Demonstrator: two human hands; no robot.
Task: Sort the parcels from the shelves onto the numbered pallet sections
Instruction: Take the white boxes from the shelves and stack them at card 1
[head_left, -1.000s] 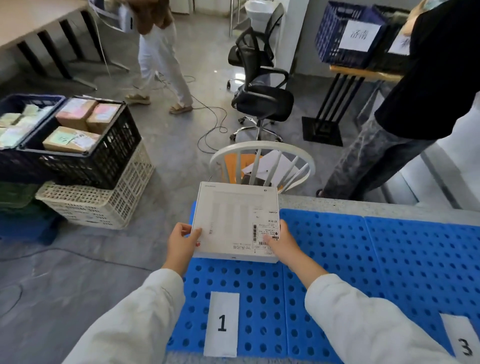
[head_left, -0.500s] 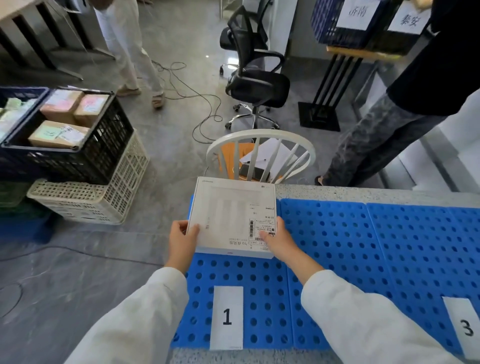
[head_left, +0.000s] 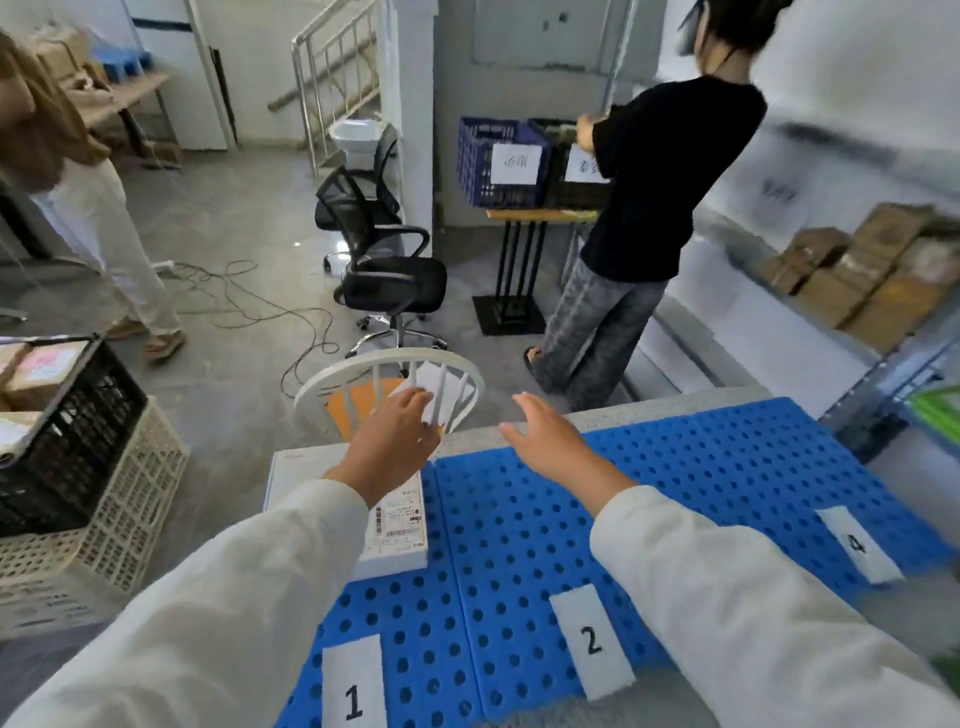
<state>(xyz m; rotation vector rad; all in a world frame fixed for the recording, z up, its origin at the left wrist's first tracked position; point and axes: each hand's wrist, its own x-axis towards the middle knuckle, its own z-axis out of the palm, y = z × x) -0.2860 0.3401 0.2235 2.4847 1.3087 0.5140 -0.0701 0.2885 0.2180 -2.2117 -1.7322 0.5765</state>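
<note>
The flat white parcel (head_left: 397, 545) lies at the far left corner of the blue pallet (head_left: 519, 545), in section 1, and with left hand (head_left: 395, 441) and right hand (head_left: 550, 441) both empty, fingers loosely spread, the left sleeve (head_left: 260, 571) hanging over it could snag it and nudge it off the edge.
</note>
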